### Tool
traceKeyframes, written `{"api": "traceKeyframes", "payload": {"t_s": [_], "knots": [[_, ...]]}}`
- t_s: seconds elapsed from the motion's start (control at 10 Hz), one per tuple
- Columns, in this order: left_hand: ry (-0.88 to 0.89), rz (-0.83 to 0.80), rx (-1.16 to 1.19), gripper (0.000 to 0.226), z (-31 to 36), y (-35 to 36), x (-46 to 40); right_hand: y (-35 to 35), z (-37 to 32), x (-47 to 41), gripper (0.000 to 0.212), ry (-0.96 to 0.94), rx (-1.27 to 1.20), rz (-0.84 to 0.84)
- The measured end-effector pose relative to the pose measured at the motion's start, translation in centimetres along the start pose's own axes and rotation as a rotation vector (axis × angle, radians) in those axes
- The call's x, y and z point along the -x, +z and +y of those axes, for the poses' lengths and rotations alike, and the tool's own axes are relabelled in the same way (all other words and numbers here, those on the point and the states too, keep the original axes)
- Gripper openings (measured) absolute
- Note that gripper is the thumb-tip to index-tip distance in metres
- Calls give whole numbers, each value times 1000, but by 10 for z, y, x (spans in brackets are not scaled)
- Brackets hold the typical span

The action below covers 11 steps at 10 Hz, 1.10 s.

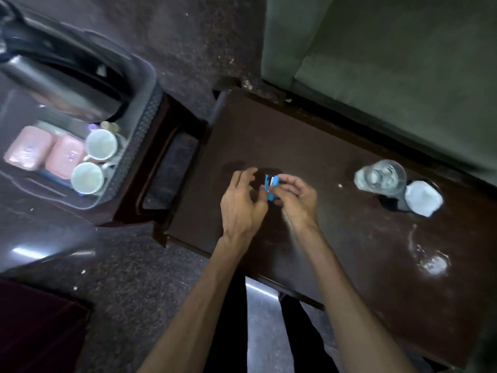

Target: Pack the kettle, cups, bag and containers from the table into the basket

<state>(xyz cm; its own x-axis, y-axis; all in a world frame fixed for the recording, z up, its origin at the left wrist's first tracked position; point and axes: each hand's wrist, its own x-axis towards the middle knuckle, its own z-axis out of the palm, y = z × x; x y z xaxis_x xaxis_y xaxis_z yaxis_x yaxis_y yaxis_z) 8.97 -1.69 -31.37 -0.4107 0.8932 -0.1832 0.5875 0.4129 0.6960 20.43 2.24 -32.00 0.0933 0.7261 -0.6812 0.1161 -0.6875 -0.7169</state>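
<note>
Both hands meet over the dark brown table (336, 162). The right hand (297, 199) has its fingers curled around a small blue packet (271, 185) and holds it just above the tabletop. The left hand (242, 205) is half open, fingers spread and bent, right beside the packet; I cannot tell if it touches it. Well to the left, the grey basket (139, 146) sits on a low stool (172, 146). Inside it are the shiny kettle (56, 84), two white cups (94, 160) and two pink containers (45, 153). On the far right of the table stand a clear glass (380, 176) and a white thing (423, 197), close together.
</note>
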Motion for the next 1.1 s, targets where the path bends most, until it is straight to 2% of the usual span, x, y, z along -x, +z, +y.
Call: {"api": "traceKeyframes", "payload": {"t_s": [0.2,0.4,0.6,0.7,0.8,0.9,1.1], "knots": [[-19,265,69,31,-48,-102,-50,128,-61,15,27,-72,30,-301],[-123,517,61,25,-101,-193,-88,263,-100,34,25,-258,214,-396],[-172,530,15,27,-133,-228,-104,327,-106,33,28,-223,288,-417],[-150,550,19,28,-132,-227,-103,321,-105,35,34,-237,298,-399],[-112,538,24,23,-119,-213,-98,289,-102,36,25,-333,294,-303],[-79,452,26,19,-94,-186,-86,238,-95,34,19,-378,275,-218],[58,201,8,21,-18,-102,-50,109,-66,22,18,-276,248,-34]]}}
